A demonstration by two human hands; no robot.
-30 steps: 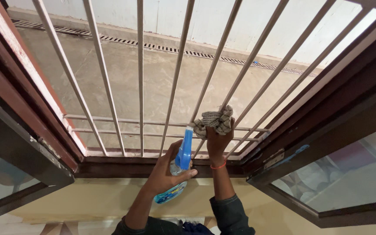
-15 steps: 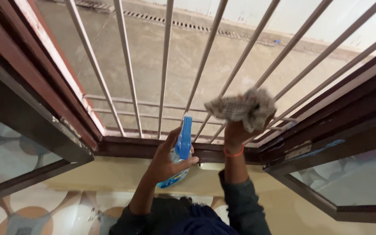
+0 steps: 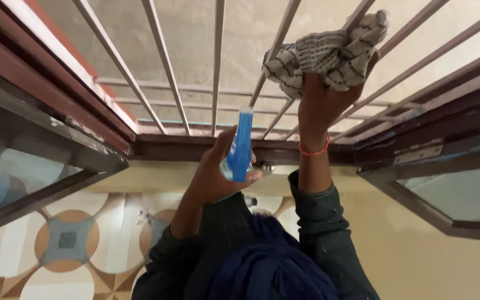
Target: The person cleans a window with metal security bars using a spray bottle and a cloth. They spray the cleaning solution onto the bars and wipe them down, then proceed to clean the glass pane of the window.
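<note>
While the head camera looks down along the person's own arms, the left hand [image 3: 215, 172] is closed around a blue spray bottle [image 3: 240, 145], which stands almost upright at the middle of the picture, with its top just before the dark brown window sill [image 3: 195, 149]. The right hand [image 3: 320, 103] is raised toward 1 o'clock and grips a crumpled checked cloth [image 3: 329, 53], white with dark lines. The cloth is pressed against one slanted bar of the metal window grille [image 3: 218, 66], whose pale bars spread like a fan from 10 to 2 o'clock. A thin orange band [image 3: 313, 151] sits on the right wrist, above the dark sleeve. The two hands are apart, the cloth clearly higher than the bottle. At 9 o'clock an open window panel [image 3: 40, 166] with a brown frame hangs inward, and another one [image 3: 451, 189] is at 3 o'clock. At 7 o'clock there is a floor [image 3: 68, 244] with round orange and grey patterns.
</note>
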